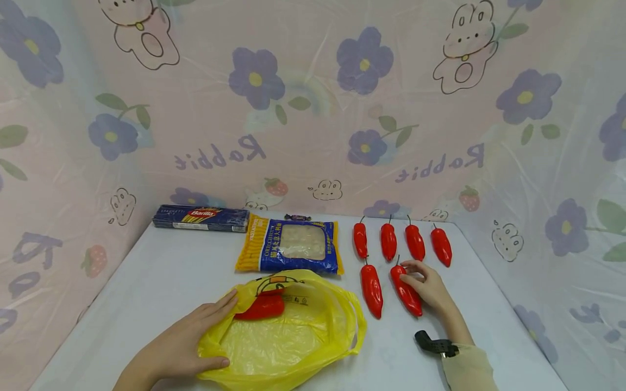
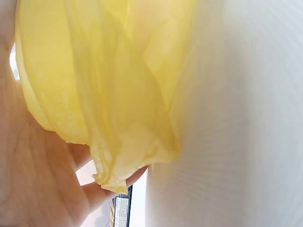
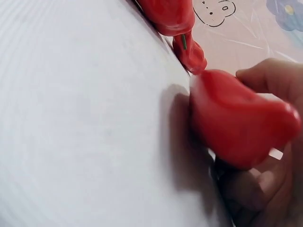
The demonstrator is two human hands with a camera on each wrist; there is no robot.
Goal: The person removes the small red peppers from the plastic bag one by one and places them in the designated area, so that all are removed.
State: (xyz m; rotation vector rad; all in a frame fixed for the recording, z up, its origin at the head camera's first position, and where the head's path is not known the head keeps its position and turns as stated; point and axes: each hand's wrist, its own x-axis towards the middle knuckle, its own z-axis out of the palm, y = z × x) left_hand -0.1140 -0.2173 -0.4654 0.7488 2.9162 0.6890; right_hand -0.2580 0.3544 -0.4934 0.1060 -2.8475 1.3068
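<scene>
A yellow plastic bag [image 1: 274, 353] lies with its mouth facing up, and a red chili pepper [image 1: 264, 307] shows inside near its upper left. My left hand [image 1: 183, 339] rests along the bag's left rim, thumb and straight fingers spread apart. In the left wrist view, thin yellow plastic [image 2: 113, 94] hangs over the fingers of that hand. On the right, my right hand [image 1: 427, 285] grips another red chili pepper [image 1: 408, 296] between thumb and fingers. The right wrist view shows this pepper [image 3: 236, 118] close up, beside the white tabletop.
Several more red chili peppers [image 1: 388, 242] lie in rows behind and left of my right hand. Beyond the bag are a blue and yellow orecchiette pasta pack [image 1: 266, 247], a dark blue spaghetti box [image 1: 166, 214] and a small wrapped candy [image 1: 297, 218]. Patterned sheeting [image 1: 313, 119] encloses the white table [image 1: 142, 282].
</scene>
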